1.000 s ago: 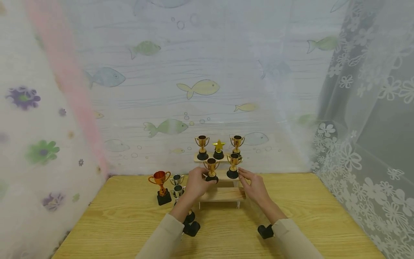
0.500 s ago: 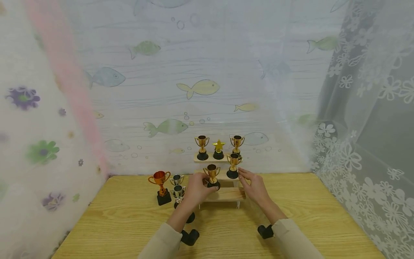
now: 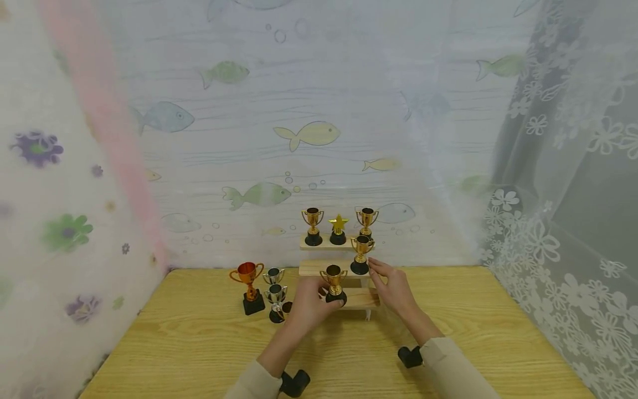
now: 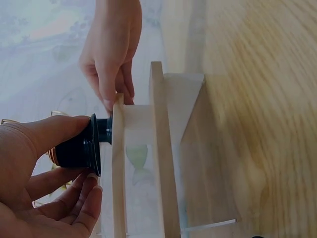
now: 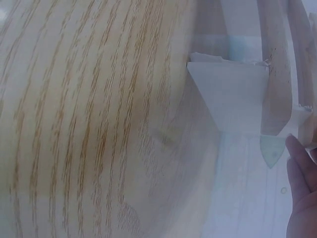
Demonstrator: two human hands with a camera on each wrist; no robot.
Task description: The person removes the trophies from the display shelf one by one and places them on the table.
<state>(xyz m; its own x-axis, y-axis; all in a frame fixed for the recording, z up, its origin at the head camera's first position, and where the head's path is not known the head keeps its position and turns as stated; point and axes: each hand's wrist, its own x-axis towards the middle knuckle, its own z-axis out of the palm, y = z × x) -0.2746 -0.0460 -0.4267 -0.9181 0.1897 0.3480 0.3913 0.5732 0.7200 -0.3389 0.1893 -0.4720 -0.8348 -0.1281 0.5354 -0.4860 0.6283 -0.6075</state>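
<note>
My left hand (image 3: 316,305) pinches a gold trophy cup (image 3: 335,274) by its black base, thumb on one side and fingers on the other. The cup stands upright in front of a stepped wooden display stand (image 3: 319,267), over the lowest tier. My right hand (image 3: 396,288) is at the stand's right end; in the left wrist view its fingertips straddle the end of the middle board. Close by on that tier stands another gold trophy cup (image 3: 361,252). Gold cups (image 3: 313,221) stand at both ends of the top tier, with a star trophy (image 3: 338,224) between them.
Left of the stand on the wooden table (image 3: 199,332) are a large orange trophy cup (image 3: 248,277), two silver cups (image 3: 276,296) and a smaller cup (image 3: 286,310) partly behind the left hand. A fish-patterned curtain (image 3: 249,138) hangs behind, with a lace curtain (image 3: 538,238) at right.
The left hand has drawn its gold cup from the middle tier down and slightly right, toward me. The right hand has hardly moved.
</note>
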